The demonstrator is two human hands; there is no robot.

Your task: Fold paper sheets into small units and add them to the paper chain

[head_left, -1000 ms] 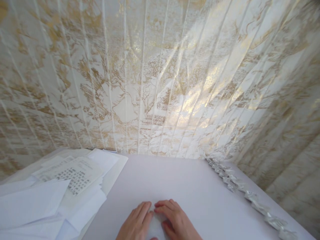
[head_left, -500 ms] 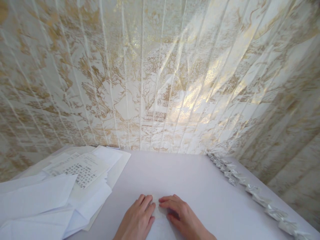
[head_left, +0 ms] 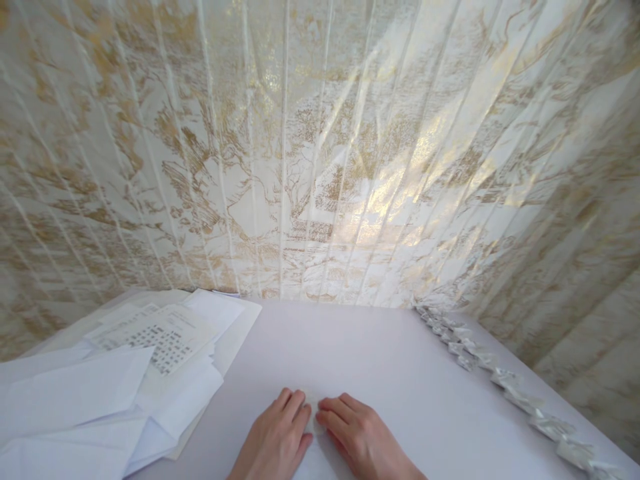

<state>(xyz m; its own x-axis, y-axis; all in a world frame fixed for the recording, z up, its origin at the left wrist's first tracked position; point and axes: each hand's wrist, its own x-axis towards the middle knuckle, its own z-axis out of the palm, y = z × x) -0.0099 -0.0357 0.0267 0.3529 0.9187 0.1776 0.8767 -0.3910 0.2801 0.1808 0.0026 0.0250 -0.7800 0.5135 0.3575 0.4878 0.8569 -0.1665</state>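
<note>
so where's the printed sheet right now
In the head view, the printed sheet lies at left on the paper pile, farther back than the left hand.

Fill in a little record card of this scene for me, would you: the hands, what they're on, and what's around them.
Left hand: palm down, fingers bent, at the left side of the pale sheet
Right hand: palm down, fingers bent, at the sheet's right side
Between the hands: pale sheet, partly covered; grip on it unclear
Surface: pale tabletop
Left side: loose pile of papers, including a page with dark printed blocks
Right side: crinkled silvery pieces in a line
Backdrop: white-and-gold patterned covering
</note>
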